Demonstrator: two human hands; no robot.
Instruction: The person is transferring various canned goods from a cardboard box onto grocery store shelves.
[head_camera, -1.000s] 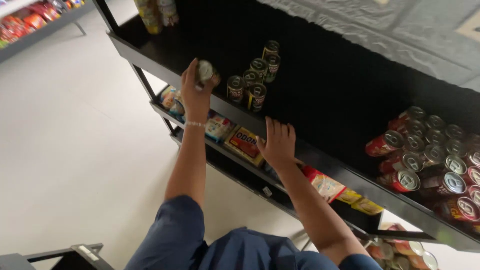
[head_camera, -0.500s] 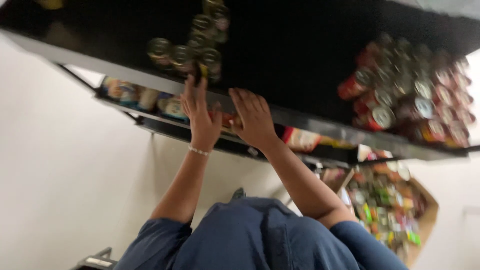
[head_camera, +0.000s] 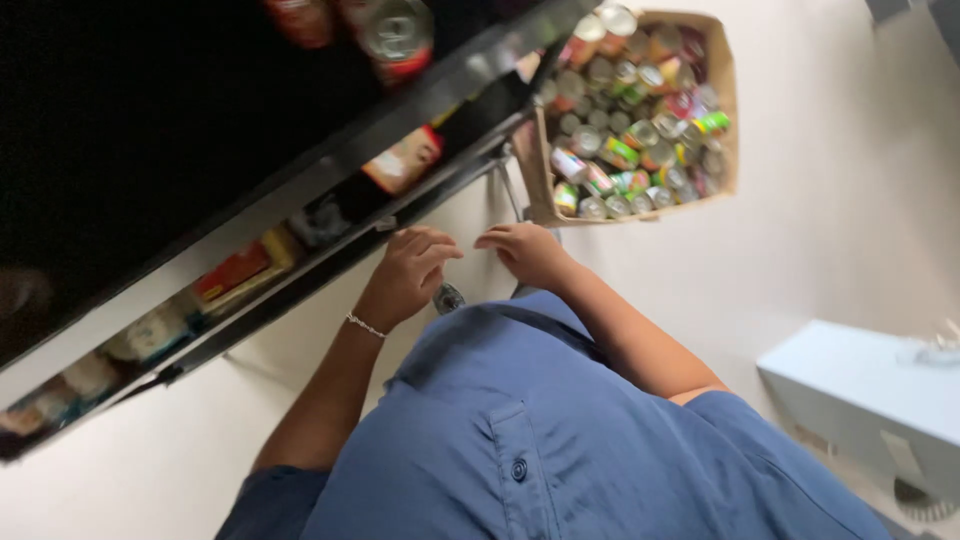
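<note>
Two bare hands hang just above the blue buttoned cloth shirt (head_camera: 560, 430), close together and not touching. The left hand (head_camera: 405, 272), with a thin beaded bracelet (head_camera: 365, 325) at its wrist, has its fingers loosely curled. The right hand (head_camera: 525, 250) bends its fingers downward. No can shows in either, but both palms are hidden, so I cannot tell whether either is grasping anything. A small round grey object (head_camera: 448, 297) sits just under the left hand, too blurred to identify.

Beyond them runs the black metal shelf rack (head_camera: 300, 190). Farther off, the open brown cardboard carton (head_camera: 727, 150) holds the mixed coloured tin cans (head_camera: 630, 130), well apart from both hands.

This looks like the gap between shelving one can and picking up another. A fresh pick would call for a reach down and forward to the carton.

Half a second ago both hands were up at the shelf's front lip beside a cluster of cans. They are now lowered, and the view has swung to the carton.
</note>
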